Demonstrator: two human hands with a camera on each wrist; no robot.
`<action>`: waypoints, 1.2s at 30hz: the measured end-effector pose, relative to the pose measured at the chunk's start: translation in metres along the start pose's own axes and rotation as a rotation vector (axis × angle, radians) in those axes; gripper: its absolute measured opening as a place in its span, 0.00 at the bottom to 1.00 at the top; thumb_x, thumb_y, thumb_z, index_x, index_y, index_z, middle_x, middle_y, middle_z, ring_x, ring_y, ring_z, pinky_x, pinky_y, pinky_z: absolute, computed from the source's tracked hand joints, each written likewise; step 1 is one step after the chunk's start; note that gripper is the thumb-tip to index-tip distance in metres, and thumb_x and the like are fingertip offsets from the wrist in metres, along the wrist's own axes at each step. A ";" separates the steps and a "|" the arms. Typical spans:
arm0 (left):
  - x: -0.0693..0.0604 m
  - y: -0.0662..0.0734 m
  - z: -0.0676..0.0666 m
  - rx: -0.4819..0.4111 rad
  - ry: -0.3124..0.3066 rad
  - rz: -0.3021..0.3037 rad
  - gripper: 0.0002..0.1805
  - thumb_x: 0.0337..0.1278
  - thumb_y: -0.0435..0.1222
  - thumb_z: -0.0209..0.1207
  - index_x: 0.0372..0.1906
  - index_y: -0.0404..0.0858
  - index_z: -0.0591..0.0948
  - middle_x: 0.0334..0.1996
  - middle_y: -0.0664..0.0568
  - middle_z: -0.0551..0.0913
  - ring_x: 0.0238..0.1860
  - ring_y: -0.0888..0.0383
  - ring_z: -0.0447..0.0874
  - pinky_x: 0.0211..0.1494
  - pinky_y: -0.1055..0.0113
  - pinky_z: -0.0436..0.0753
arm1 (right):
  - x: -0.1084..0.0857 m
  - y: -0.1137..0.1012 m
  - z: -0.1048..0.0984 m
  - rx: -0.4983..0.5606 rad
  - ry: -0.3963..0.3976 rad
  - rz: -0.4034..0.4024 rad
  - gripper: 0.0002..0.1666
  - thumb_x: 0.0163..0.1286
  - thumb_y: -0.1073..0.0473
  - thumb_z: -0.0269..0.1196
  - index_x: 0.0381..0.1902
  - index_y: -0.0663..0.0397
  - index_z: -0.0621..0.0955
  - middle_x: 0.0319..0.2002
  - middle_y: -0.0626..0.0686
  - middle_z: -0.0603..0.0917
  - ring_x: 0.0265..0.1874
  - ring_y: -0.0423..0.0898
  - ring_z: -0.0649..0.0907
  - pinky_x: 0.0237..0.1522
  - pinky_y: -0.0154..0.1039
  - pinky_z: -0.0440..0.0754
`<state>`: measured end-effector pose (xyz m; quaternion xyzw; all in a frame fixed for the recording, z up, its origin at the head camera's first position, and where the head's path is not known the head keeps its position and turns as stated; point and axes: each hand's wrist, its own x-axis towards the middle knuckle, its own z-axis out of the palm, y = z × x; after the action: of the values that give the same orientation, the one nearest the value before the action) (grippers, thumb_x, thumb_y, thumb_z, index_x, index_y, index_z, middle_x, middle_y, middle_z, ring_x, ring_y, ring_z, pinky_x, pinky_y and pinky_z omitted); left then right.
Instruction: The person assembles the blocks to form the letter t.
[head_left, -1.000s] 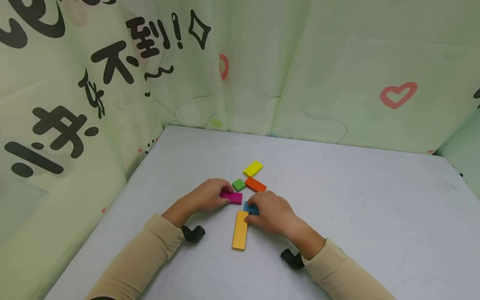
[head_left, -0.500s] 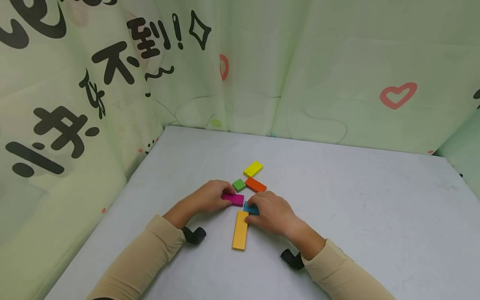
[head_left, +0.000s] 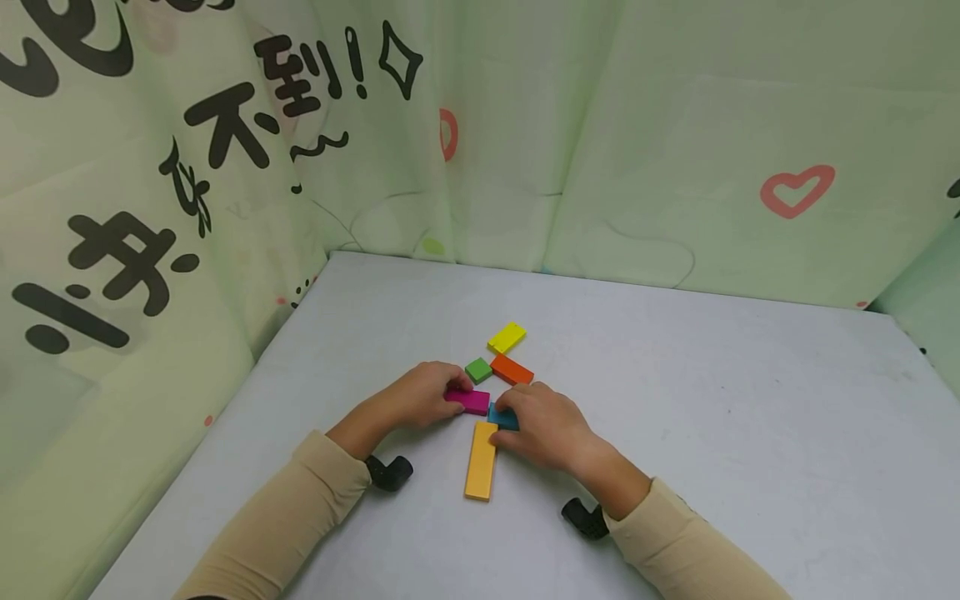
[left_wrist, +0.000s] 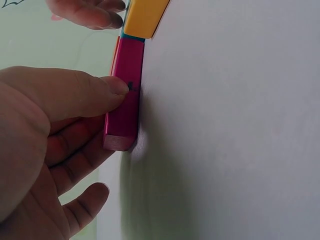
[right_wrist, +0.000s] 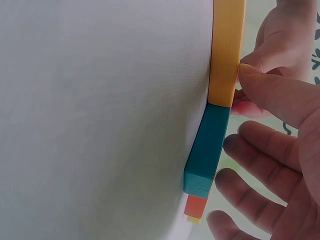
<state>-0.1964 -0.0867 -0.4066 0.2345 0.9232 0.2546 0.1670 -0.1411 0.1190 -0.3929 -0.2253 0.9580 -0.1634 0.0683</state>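
Note:
My left hand (head_left: 423, 396) pinches a magenta block (head_left: 474, 403) between thumb and fingers. The block lies on the table, its right end against or very near a blue block (head_left: 499, 419). My right hand (head_left: 549, 427) partly covers that blue block. In the right wrist view its thumb touches the top of a long amber block (right_wrist: 226, 55), and its loosely bent fingertips (right_wrist: 234, 144) rest at the edge of the blue block. The amber block meets the blue one at its far end. Beyond the hands lie a green block (head_left: 477, 370), an orange-red block (head_left: 512, 369) and a yellow block (head_left: 507, 337).
All the blocks lie flat on a white table (head_left: 712, 433). A pale green printed curtain (head_left: 675, 150) hangs along the back and left edges. A black camera piece (head_left: 390, 472) sticks out at the left wrist and another camera piece (head_left: 585, 518) at the right.
My left hand has slid the magenta block slightly to the right and nearer to me, up to the blue block. The right hand and the other blocks have stayed in place.

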 end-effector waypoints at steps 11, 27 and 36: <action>-0.002 0.000 0.000 -0.007 0.002 0.028 0.13 0.61 0.33 0.68 0.50 0.37 0.83 0.40 0.55 0.82 0.43 0.58 0.77 0.54 0.62 0.79 | 0.000 0.000 0.000 -0.002 0.000 -0.003 0.22 0.62 0.48 0.73 0.48 0.53 0.85 0.43 0.48 0.84 0.42 0.48 0.78 0.41 0.43 0.80; -0.004 0.003 0.000 -0.012 -0.009 0.018 0.13 0.61 0.33 0.68 0.49 0.38 0.83 0.41 0.55 0.82 0.43 0.57 0.77 0.55 0.61 0.79 | 0.001 0.000 -0.001 0.001 -0.006 0.000 0.23 0.61 0.48 0.73 0.49 0.54 0.85 0.43 0.49 0.84 0.42 0.48 0.78 0.42 0.43 0.80; -0.005 0.003 0.002 -0.006 -0.023 -0.002 0.13 0.61 0.33 0.68 0.50 0.38 0.83 0.42 0.55 0.82 0.43 0.56 0.76 0.55 0.61 0.79 | 0.000 0.000 -0.001 -0.003 -0.004 0.006 0.22 0.61 0.48 0.74 0.49 0.53 0.85 0.43 0.48 0.84 0.42 0.48 0.78 0.42 0.43 0.80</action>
<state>-0.1904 -0.0863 -0.4055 0.2358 0.9207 0.2546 0.1786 -0.1413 0.1188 -0.3918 -0.2229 0.9588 -0.1611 0.0705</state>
